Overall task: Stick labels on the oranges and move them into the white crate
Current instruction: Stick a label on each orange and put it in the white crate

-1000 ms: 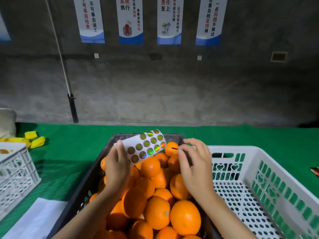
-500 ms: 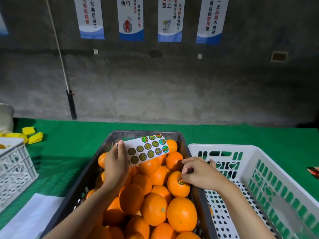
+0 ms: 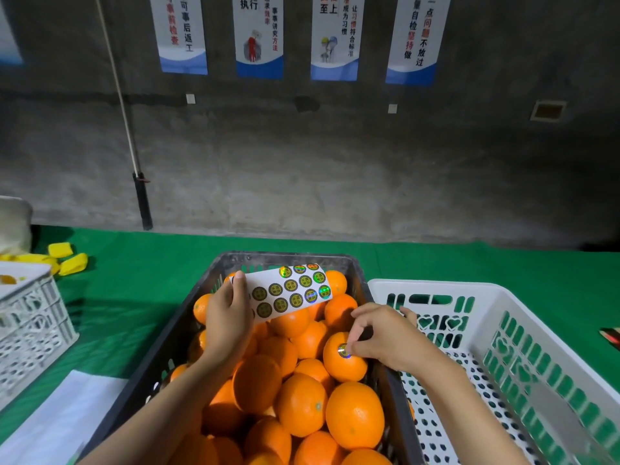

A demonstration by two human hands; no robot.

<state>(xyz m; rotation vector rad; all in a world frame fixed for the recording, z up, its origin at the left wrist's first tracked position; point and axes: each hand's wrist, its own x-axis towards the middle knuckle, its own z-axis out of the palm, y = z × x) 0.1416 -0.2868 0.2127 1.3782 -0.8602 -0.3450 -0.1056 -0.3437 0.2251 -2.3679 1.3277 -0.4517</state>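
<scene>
the right hand, fingers curled, pinches a label on an orange at its 9 o'clock, in the black crate. the left hand grips the sticker sheet at its 1 o'clock.

Dim, soft overhead light; sharp centre, wide-angle bending at edges.

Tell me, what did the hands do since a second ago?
The right hand came down from the label sheet toward the near right and now holds a round label against an orange in the dark crate, beside the white crate. The left hand kept gripping the label sheet, and the other oranges stayed in the dark crate.
</scene>
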